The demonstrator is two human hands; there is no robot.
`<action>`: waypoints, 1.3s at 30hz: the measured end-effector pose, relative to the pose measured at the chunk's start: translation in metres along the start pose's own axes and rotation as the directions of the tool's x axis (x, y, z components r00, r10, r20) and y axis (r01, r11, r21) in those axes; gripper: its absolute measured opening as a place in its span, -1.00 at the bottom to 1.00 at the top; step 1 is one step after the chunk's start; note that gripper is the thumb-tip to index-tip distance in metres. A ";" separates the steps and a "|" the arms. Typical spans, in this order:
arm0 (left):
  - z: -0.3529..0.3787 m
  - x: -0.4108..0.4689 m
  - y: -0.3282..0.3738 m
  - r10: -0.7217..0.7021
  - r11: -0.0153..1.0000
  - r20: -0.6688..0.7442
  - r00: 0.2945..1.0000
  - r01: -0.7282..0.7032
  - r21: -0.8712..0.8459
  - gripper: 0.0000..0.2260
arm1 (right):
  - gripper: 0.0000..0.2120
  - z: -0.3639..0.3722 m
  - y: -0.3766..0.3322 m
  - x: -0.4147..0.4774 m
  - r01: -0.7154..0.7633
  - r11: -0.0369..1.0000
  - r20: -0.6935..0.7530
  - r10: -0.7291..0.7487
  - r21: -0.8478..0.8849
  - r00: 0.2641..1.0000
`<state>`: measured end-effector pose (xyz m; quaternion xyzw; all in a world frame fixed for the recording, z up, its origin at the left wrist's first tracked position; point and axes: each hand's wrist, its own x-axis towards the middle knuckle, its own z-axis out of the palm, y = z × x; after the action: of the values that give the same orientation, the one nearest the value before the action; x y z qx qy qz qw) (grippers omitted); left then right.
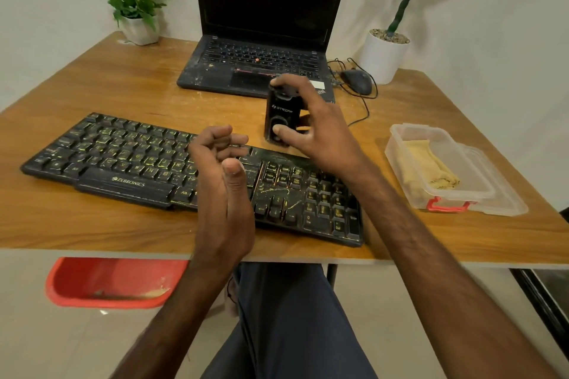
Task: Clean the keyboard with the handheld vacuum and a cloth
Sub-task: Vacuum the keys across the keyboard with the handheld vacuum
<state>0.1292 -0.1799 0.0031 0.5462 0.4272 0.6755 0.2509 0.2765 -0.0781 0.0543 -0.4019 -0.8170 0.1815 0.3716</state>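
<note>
- Grip of right hand (317,129) wrapped round handheld vacuum (281,112), upright behind keyboard (123,160).
- Grip of left hand (224,184) loosely curled, empty, over keys.
- Cloth (431,168) seen in plastic tub (415,128).

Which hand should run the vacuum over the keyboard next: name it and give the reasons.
Right. The right hand grips the handheld vacuum, which is upright just behind the keyboard. The left hand hovers over the keys, fingers loosely curled, holding nothing.
</note>
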 end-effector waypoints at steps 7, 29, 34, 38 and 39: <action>0.001 0.001 0.000 0.012 1.000 0.025 1.000 -0.013 0.027 -0.23 | -0.39 -0.001 0.000 -0.002 0.054 0.986 0.043 -0.048 -0.155 0.998; 0.000 0.000 0.001 -0.019 0.997 0.061 0.998 0.014 0.078 -0.27 | -0.39 -0.002 -0.007 -0.009 -0.039 0.999 -0.053 0.039 0.008 0.998; 0.000 0.000 0.001 -0.013 0.997 0.069 0.998 0.008 0.074 -0.27 | -0.38 -0.005 -0.012 -0.016 -0.047 0.971 -0.096 0.072 0.235 0.993; -0.001 0.000 0.002 -0.015 0.998 0.063 0.998 0.011 0.065 -0.27 | -0.38 -0.003 -0.014 -0.017 -0.038 0.998 -0.001 0.038 0.046 0.999; -0.001 0.000 0.002 -0.015 0.998 0.061 0.998 0.012 0.062 -0.27 | -0.37 -0.006 -0.012 -0.016 -0.030 0.999 -0.004 0.030 -0.037 1.000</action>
<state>0.1288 -0.1811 0.0043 0.5713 0.4436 0.6431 0.2515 0.2812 -0.0984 0.0577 -0.4212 -0.8135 0.1711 0.3627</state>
